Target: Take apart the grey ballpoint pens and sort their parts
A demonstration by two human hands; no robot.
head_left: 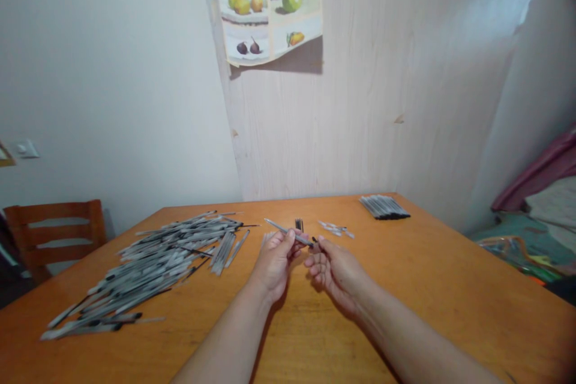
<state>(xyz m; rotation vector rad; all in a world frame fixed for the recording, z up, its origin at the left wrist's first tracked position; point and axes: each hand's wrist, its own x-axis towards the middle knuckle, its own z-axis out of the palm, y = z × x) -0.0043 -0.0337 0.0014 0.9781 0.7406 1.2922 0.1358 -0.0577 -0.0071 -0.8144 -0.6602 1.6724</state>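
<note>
Over the middle of the table, my left hand (274,259) is closed around a slim grey translucent pen (276,226), which slants down to the right. At the pen's lower right end, my right hand (339,269) pinches a small black piece (314,240), perhaps a cap or end plug. The piece is close to the pen's end; whether they touch I cannot tell. Just behind my hands lie a few short black sticks (299,224) and several small whitish pieces (335,228).
A large loose heap of similar pens (157,264) covers the table's left side, with a small bundle (222,254) beside it. Toward the back right lies a neat row of pens (384,207) with black ends. A wooden chair (54,231) stands at the left of the wooden table (432,288).
</note>
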